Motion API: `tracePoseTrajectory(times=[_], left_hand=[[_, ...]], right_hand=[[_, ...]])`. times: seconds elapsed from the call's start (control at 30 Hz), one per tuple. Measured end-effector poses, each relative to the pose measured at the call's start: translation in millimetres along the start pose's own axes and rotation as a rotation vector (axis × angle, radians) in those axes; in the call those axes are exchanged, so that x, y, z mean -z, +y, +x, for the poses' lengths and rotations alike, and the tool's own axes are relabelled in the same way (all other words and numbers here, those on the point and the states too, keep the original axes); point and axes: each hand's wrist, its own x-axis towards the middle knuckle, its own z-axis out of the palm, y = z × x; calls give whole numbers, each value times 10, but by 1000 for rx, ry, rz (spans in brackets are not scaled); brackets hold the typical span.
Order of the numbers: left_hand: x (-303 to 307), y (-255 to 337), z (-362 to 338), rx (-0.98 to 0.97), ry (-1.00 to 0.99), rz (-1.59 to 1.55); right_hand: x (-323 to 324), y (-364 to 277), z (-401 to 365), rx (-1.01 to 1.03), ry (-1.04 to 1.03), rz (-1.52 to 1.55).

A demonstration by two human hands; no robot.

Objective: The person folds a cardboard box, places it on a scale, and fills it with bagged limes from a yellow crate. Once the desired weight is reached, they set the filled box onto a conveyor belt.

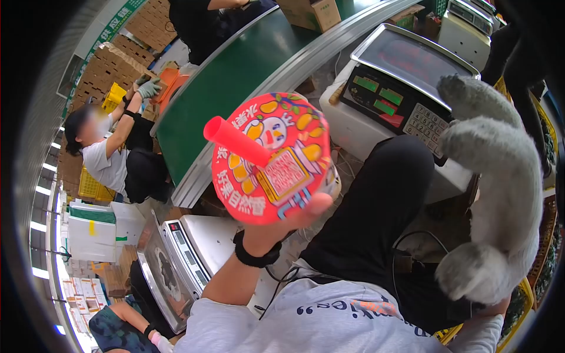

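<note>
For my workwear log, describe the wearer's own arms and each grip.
The left arm has a short light-grey sleeve and a black wristband; the left grip is bare. The right grip wears a thick, fuzzy-looking grey glove with no visible marking.

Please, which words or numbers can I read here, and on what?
"好果自然香": cup lid
"水果", partly hidden further: same lid
"7 8 9", "4 5 6": scale keypad
Too blurred or distorted: green banner, scale displays
Too folded: shirt lettering
</note>
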Motion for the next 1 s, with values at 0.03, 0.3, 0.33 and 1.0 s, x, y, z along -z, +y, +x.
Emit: tracePoseTrajectory(times=[0.03, 0.3, 0.33, 1.0], left_hand=[[37, -38, -50, 157, 110, -31], [431, -1518, -410, 582, 348, -115], [434, -1773, -541, 593, 352, -118], [257, -3271, -1327, 801, 298, 71]], right_hand=[[-38, 144, -72, 55, 207, 25], [-14, 229, 93, -428, 505, 0], [2, 269, 32, -476, 469, -94], [79, 852, -1520, -1143, 692, -99]])
